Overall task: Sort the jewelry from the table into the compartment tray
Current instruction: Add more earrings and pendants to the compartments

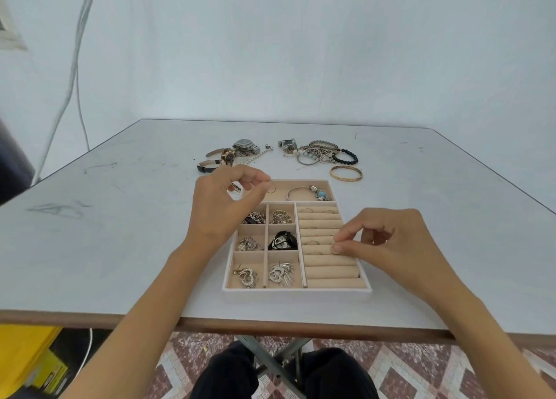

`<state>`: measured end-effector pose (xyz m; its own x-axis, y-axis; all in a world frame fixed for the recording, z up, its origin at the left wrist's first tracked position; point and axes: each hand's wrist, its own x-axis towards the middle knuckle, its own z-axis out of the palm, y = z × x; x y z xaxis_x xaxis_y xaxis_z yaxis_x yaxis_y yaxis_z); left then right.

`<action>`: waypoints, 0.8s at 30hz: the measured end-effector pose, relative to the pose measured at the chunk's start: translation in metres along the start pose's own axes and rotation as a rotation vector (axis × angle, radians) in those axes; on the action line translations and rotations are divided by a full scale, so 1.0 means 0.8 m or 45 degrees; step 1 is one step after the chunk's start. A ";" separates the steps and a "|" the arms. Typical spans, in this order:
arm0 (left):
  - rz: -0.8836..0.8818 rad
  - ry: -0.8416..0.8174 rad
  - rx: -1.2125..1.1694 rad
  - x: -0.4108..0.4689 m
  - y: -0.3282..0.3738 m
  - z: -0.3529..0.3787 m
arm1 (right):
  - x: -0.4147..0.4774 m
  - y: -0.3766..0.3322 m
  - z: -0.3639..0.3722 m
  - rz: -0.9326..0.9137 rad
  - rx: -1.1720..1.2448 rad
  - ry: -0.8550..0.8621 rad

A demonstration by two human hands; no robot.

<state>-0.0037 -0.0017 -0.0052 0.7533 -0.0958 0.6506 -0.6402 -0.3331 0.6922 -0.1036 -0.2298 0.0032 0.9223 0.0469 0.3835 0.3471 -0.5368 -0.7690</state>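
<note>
Half done, we judge: left grip (222, 206) pinches a thin wire hoop (272, 186) over the beige compartment tray (296, 295), right grip (391, 242) a small metal ring (335, 249) at its rolls; tangled bracelets (319, 153) lie unsorted beyond.

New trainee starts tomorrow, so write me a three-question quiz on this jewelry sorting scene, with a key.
1. True or false: the gold bangle lies on the table, outside the tray.
2. The right hand pinches a small ring over: A the ring rolls; B a watch; C the floor.
3. How many small square compartments hold jewelry?
Key: 1 true; 2 A; 3 six.
</note>
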 end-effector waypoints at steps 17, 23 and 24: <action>0.029 0.003 0.028 0.000 0.000 -0.002 | -0.001 0.002 -0.007 -0.205 -0.463 -0.201; 0.036 0.006 0.027 0.001 -0.002 -0.001 | 0.004 0.001 -0.007 -0.181 -0.532 -0.245; 0.037 0.005 0.032 0.001 -0.002 -0.001 | 0.005 0.001 -0.007 -0.177 -0.544 -0.251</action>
<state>-0.0025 -0.0007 -0.0056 0.7339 -0.1022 0.6716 -0.6578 -0.3533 0.6651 -0.1009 -0.2349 0.0067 0.9012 0.2787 0.3318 0.4063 -0.8097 -0.4234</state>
